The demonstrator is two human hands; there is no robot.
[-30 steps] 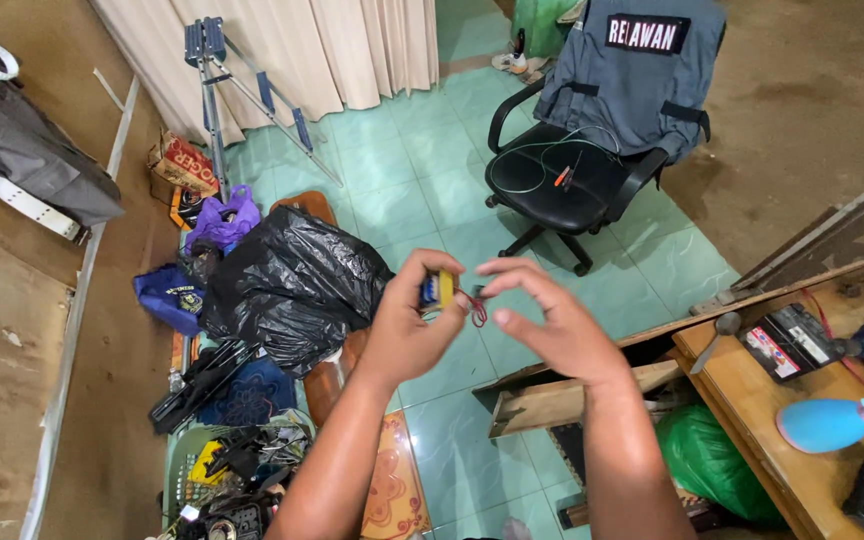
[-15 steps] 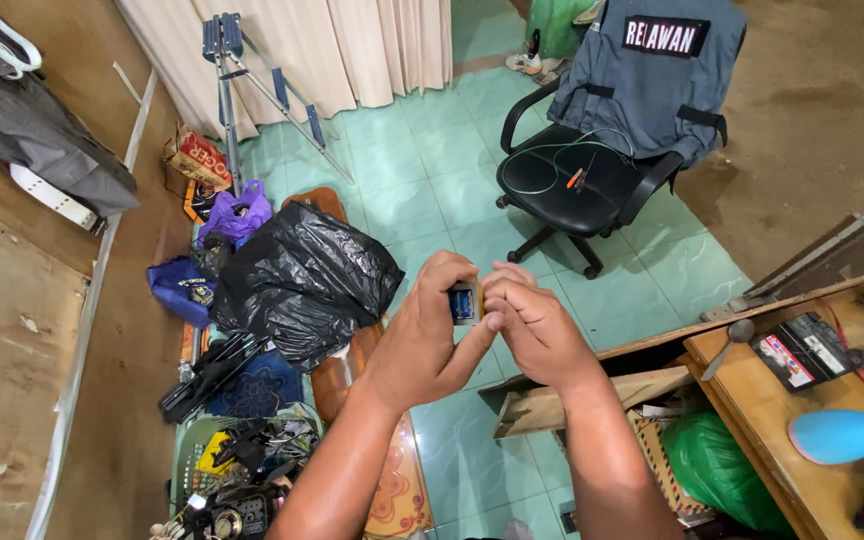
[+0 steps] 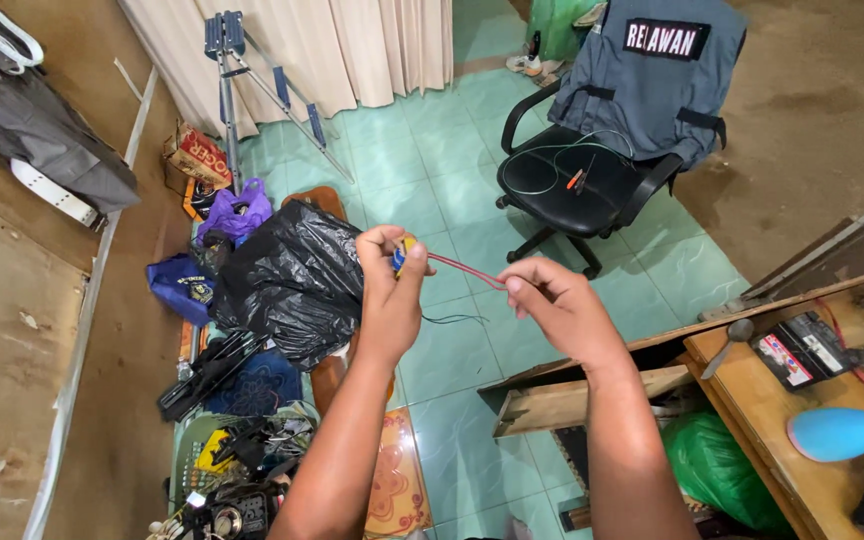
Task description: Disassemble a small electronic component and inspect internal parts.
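- Bag of black plastic, crumpled and shiny, lies on the floor; everything below is placed from it.
- Just right of the bag, the left hand is closed around a small yellow-and-blue part, pinched near the fingertips.
- A thin red wire runs from that part rightward, away from the bag, to the right hand, whose thumb and forefinger pinch its end.
- A thin dark wire hangs below the red one.
- The floor beyond the bag is pale green tile.
- Well right of the bag stands a black office chair with a grey vest over its back.
- Farthest right, a wooden bench.
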